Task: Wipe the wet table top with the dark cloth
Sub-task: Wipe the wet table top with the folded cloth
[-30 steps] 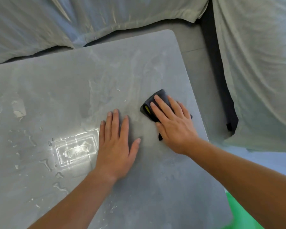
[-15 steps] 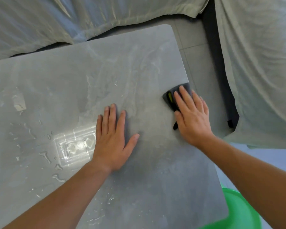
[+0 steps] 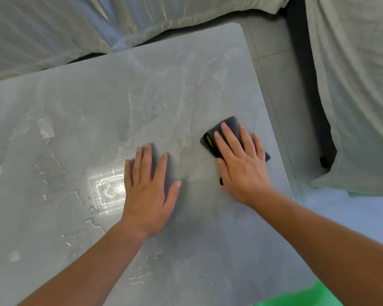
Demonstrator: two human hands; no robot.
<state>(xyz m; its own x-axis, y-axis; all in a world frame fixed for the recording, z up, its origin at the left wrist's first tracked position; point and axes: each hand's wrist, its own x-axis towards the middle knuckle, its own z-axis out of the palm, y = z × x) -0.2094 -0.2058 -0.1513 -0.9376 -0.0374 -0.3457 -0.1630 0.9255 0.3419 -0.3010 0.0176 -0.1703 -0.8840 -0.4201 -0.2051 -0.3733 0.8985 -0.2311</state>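
My right hand [image 3: 241, 166] lies flat on the dark cloth [image 3: 231, 120], pressing it onto the table top [image 3: 97, 96] near its right edge. My fingers [image 3: 228, 140] are straight and spread, gripping nothing. The cloth's far end and a yellow strip [image 3: 208, 140] show past my fingertips, and the rest is hidden under my palm. I judge it soft, thin and light. It will likely bunch or slip if pushed from one corner, so it is best held under a wide, flat palm at its middle. My left hand [image 3: 147, 195] rests open on the bare table, just apart from the cloth. Water drops [image 3: 93, 208] lie to its left, well away from the cloth
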